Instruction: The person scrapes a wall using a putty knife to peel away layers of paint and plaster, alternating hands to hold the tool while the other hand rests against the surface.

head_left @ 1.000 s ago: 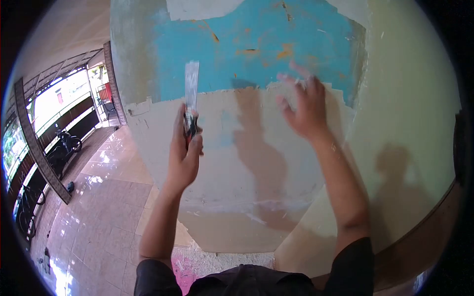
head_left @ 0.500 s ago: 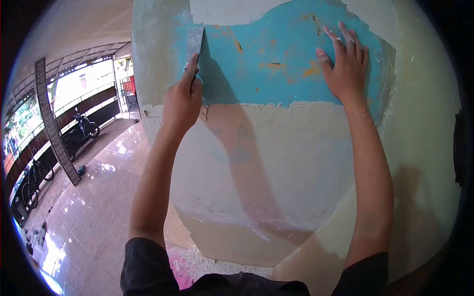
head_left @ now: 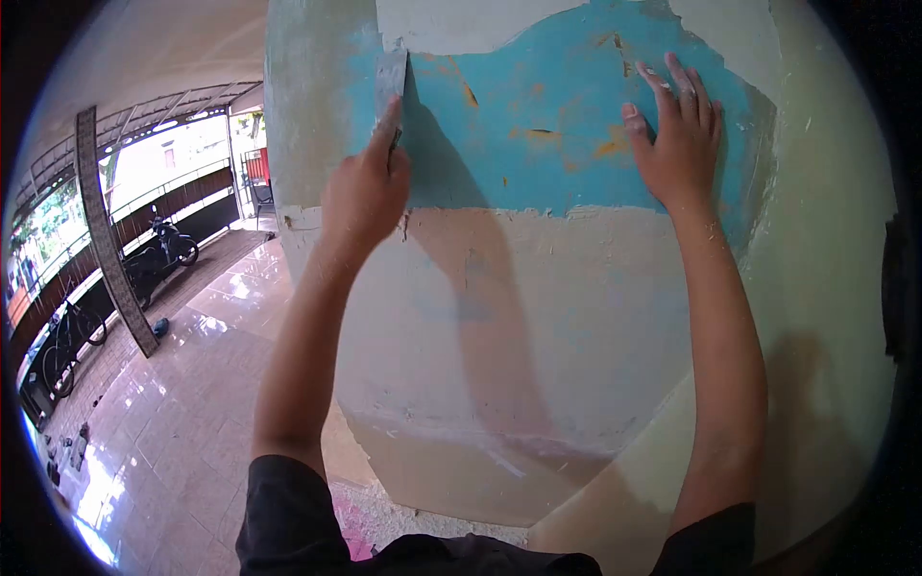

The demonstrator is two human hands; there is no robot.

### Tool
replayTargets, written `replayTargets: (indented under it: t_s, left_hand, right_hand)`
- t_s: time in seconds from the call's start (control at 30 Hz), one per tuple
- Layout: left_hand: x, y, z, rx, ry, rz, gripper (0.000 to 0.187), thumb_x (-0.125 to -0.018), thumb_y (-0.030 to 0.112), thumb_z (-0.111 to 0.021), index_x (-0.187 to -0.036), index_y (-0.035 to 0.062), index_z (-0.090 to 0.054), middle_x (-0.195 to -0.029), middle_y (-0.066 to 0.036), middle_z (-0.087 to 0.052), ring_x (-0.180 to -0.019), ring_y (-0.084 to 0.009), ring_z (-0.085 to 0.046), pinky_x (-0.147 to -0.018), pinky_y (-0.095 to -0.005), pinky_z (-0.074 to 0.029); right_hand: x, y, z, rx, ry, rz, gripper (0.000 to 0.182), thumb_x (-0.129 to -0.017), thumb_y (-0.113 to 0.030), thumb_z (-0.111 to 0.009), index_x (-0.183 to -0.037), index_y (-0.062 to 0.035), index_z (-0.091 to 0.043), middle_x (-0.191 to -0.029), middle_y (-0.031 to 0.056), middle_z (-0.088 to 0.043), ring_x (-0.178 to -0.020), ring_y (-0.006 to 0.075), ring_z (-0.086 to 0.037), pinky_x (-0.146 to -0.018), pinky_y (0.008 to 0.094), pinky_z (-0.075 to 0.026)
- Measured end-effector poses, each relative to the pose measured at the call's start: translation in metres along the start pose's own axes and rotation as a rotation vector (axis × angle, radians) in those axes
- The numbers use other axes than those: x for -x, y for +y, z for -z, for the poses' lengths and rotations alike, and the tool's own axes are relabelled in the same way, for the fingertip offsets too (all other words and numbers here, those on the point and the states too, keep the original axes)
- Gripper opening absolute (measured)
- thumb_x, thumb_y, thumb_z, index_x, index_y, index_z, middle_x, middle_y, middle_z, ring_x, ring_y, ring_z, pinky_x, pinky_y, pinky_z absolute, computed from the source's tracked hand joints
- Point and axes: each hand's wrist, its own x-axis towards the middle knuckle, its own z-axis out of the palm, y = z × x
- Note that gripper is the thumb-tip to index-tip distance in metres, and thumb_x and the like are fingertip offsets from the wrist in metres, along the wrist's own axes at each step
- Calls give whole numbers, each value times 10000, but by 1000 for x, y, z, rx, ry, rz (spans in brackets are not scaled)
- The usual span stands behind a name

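Note:
My left hand is closed around a putty knife, its index finger stretched along the metal blade. The blade's tip touches the upper left of a turquoise paint patch, at the lower edge of the pale top layer. Most of the handle is hidden in my fist. My right hand rests on the right side of the patch, fingers spread, with white residue on the fingertips. Orange-brown marks and small gouges dot the turquoise. Below it lies a bare beige wall area with a ragged upper edge.
Pale flakes and a pink patch lie on the floor at the wall's foot. To the left, a shiny tiled floor stretches toward a post, a motorcycle and a bicycle beside a railing.
The view has shifted slightly, moving the scene a little right and down. My left hand and the putty knife are nearly at the same spot on the wall; my right hand stays put.

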Motion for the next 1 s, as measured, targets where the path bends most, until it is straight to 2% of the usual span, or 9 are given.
replayTargets:
  t_s: [0.07, 0.1, 0.3, 0.43, 0.53, 0.63, 0.8, 0.87, 1.0]
  left_hand:
    - [-20, 4, 14, 4, -7, -1, 581, -988, 225, -447, -1566, 223, -386, -815, -258, -688, -756, -444, -679, -740, -562, -524]
    - [-24, 11, 26, 22, -87, 54, 590, -988, 221, -447, -1573, 218, -371, -823, -260, -691, -774, -447, -684, -755, -563, -528]
    - [-14, 0, 12, 32, -40, -32, 585, -989, 219, -442, -1570, 206, -373, -847, -259, -699, -788, -461, -682, -771, -571, -527]
    - [-40, 3, 26, -32, -63, 17, 592, -997, 228, -443, -1580, 197, -345, -860, -261, -704, -803, -466, -683, -784, -578, -526]
    - [-37, 11, 28, 38, -109, 63, 578, -1019, 202, -433, -1590, 185, -340, -918, -291, -692, -838, -453, -691, -806, -531, -517]
    - [-16, 3, 5, -16, -13, -48, 592, -1003, 268, -452, -1584, 255, -336, -866, -279, -698, -817, -485, -675, -788, -578, -523]
    - [-65, 2, 23, 5, -5, 17, 569, -1004, 278, -456, -1567, 258, -378, -891, -282, -701, -829, -488, -673, -805, -570, -520]
    - [-79, 1, 29, 30, 11, 8, 559, -1003, 280, -460, -1556, 230, -402, -895, -280, -703, -823, -488, -673, -795, -571, -518]
    - [-32, 8, 7, 73, -25, -39, 639, -977, 253, -507, -1588, 187, -331, -891, -270, -707, -839, -475, -683, -795, -555, -523]
  right_hand:
    - [0, -1, -1, 1, 0, -10, 494, -977, -445, -587, -1446, -303, -520, -1589, 36, -415, -1490, 308, -327, -1196, 627, -200]
    - [0, -2, -2, -1, 0, -9, 494, -977, -445, -587, -1446, -303, -520, -1589, 36, -415, -1490, 308, -327, -1196, 627, -200]
    - [1, -2, 1, 15, -11, -16, 488, -982, -443, -577, -1445, -297, -523, -1595, 35, -404, -1496, 308, -314, -1197, 624, -199]
    - [0, -3, 1, 8, -26, -21, 489, -985, -443, -572, -1448, -295, -521, -1595, 36, -404, -1497, 306, -309, -1198, 624, -195]
    - [2, -3, 1, 3, -28, -25, 491, -985, -440, -573, -1450, -295, -519, -1594, 37, -404, -1497, 306, -309, -1198, 624, -194]
    - [4, -3, 1, -1, -24, -33, 489, -984, -431, -577, -1450, -294, -518, -1593, 37, -405, -1497, 306, -310, -1197, 625, -193]
    - [3, -3, 2, -12, -24, -31, 485, -983, -416, -583, -1448, -293, -516, -1589, 34, -414, -1496, 307, -312, -1197, 625, -197]
    - [3, -3, 1, -6, -18, -31, 484, -982, -415, -586, -1445, -293, -518, -1588, 33, -417, -1495, 307, -313, -1197, 625, -199]
    - [4, -2, 1, -23, -4, -25, 484, -982, -423, -582, -1444, -294, -519, -1587, 34, -417, -1492, 306, -317, -1198, 625, -199]
